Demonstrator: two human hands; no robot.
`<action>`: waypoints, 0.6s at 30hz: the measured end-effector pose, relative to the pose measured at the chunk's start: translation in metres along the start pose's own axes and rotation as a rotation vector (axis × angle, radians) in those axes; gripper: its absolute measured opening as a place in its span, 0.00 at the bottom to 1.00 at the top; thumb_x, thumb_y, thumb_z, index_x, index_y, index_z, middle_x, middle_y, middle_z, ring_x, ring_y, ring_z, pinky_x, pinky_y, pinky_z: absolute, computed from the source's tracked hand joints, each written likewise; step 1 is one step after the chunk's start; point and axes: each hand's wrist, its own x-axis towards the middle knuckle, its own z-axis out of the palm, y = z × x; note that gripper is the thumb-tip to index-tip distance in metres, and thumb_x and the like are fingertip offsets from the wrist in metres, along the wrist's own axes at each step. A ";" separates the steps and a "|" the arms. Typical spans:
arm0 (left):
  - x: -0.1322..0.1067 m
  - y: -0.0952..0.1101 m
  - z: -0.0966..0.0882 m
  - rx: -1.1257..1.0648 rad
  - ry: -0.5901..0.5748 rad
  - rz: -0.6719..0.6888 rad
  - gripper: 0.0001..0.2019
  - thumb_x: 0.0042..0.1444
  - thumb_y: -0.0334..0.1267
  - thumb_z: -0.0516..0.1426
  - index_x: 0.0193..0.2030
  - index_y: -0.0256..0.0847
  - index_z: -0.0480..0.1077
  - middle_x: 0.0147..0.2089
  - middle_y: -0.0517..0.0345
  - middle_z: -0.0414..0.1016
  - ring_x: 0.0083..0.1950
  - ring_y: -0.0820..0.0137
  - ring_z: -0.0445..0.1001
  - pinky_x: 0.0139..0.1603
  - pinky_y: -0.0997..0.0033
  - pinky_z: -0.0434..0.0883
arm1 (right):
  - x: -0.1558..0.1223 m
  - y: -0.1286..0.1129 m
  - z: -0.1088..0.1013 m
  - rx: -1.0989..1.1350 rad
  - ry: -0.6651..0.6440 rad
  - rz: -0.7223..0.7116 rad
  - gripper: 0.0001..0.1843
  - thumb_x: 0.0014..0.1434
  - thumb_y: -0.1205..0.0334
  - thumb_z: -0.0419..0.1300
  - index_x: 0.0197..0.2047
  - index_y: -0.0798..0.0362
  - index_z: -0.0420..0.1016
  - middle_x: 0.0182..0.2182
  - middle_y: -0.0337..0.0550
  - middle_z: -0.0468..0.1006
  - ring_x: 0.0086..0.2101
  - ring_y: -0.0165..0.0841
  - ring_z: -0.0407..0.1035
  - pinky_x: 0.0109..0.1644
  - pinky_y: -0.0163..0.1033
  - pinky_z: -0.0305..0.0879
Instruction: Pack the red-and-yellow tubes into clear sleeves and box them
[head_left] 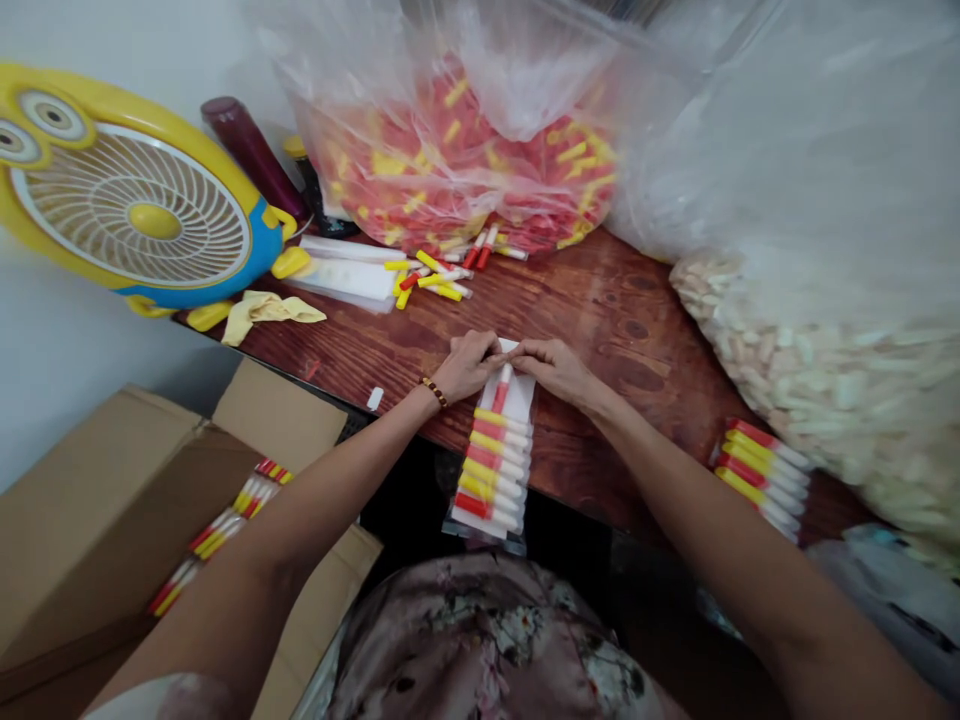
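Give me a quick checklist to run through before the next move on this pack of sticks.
1. Both hands at the clear pack: ok. The left hand and right hand meet at its upper end.
2. Every stick lying crosswise: not ok. The uppermost red-and-white stick points lengthwise; those below lie across.
3. Pack fully supported by the table: not ok. Its lower end overhangs the near edge.
4. Pack's upper end closed: cannot tell. The fingers cover much of it.
5. Loose sticks at hand: ok. A pile lies on the table beyond the hands.
6. Cardboard box open: ok. Sticks show inside.
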 end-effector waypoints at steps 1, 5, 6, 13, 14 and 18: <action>0.000 -0.001 0.000 -0.003 0.005 0.002 0.08 0.61 0.39 0.53 0.32 0.40 0.64 0.36 0.58 0.72 0.41 0.68 0.66 0.43 0.67 0.59 | -0.001 -0.001 -0.001 -0.010 -0.018 -0.016 0.10 0.54 0.59 0.58 0.34 0.51 0.80 0.29 0.39 0.79 0.32 0.33 0.69 0.34 0.34 0.62; 0.000 -0.003 0.002 -0.015 0.011 0.013 0.07 0.60 0.36 0.54 0.32 0.40 0.63 0.35 0.58 0.71 0.41 0.68 0.67 0.44 0.67 0.59 | -0.002 -0.003 -0.003 -0.034 -0.095 -0.090 0.12 0.55 0.59 0.55 0.35 0.52 0.80 0.30 0.39 0.78 0.31 0.33 0.69 0.35 0.35 0.62; 0.000 -0.004 0.002 -0.018 0.013 0.016 0.06 0.60 0.36 0.54 0.32 0.40 0.63 0.35 0.58 0.71 0.41 0.68 0.67 0.44 0.66 0.59 | -0.002 -0.003 -0.003 -0.042 -0.101 -0.092 0.12 0.55 0.60 0.55 0.35 0.52 0.80 0.30 0.39 0.78 0.32 0.33 0.69 0.36 0.35 0.62; -0.002 -0.002 0.004 -0.005 0.036 0.023 0.06 0.60 0.34 0.53 0.31 0.40 0.62 0.35 0.58 0.71 0.42 0.68 0.66 0.45 0.66 0.58 | 0.000 -0.005 -0.007 -0.067 -0.170 -0.084 0.11 0.51 0.64 0.54 0.33 0.53 0.78 0.30 0.38 0.77 0.31 0.32 0.67 0.37 0.35 0.61; -0.002 -0.001 0.004 -0.002 0.038 0.024 0.06 0.61 0.34 0.53 0.31 0.40 0.62 0.35 0.58 0.71 0.42 0.68 0.66 0.45 0.66 0.58 | 0.000 -0.004 -0.007 -0.066 -0.168 -0.086 0.11 0.50 0.64 0.54 0.32 0.54 0.78 0.29 0.38 0.76 0.31 0.32 0.66 0.36 0.35 0.60; -0.001 -0.003 0.001 -0.011 0.004 0.034 0.07 0.61 0.36 0.53 0.31 0.39 0.63 0.35 0.58 0.71 0.41 0.68 0.66 0.45 0.67 0.58 | -0.002 -0.005 -0.003 -0.076 -0.127 -0.082 0.11 0.52 0.63 0.54 0.34 0.54 0.77 0.30 0.40 0.76 0.31 0.32 0.66 0.35 0.34 0.59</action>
